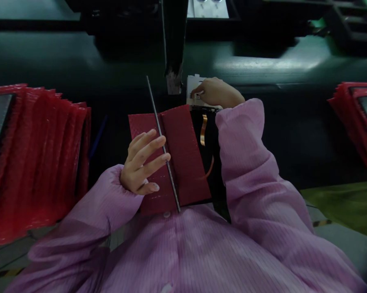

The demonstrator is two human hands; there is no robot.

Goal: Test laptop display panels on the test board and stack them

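Observation:
My left hand [143, 165] has its fingers bent over a thin, dark, flat panel [154, 106], seen almost edge-on and tilted. Its thumb is apart, lower down. Behind the panel are red bubble-wrap sheets [183, 154], spread like an open folder near my body. Farther forward, my right hand [218, 92] is curled down over a white and silver plate-like part [192, 83]. Its fingertips touch the part, but what they pinch is too small to make out. A copper-coloured flat cable [203, 130] lies just below that part.
A row of red bubble-wrap pouches [45, 154] holding flat panels stands at the left. More red pouches [354, 122] are at the right. A dark post [174, 44] comes down in front of me. A blue stick-like item [97, 136] lies beside the left row.

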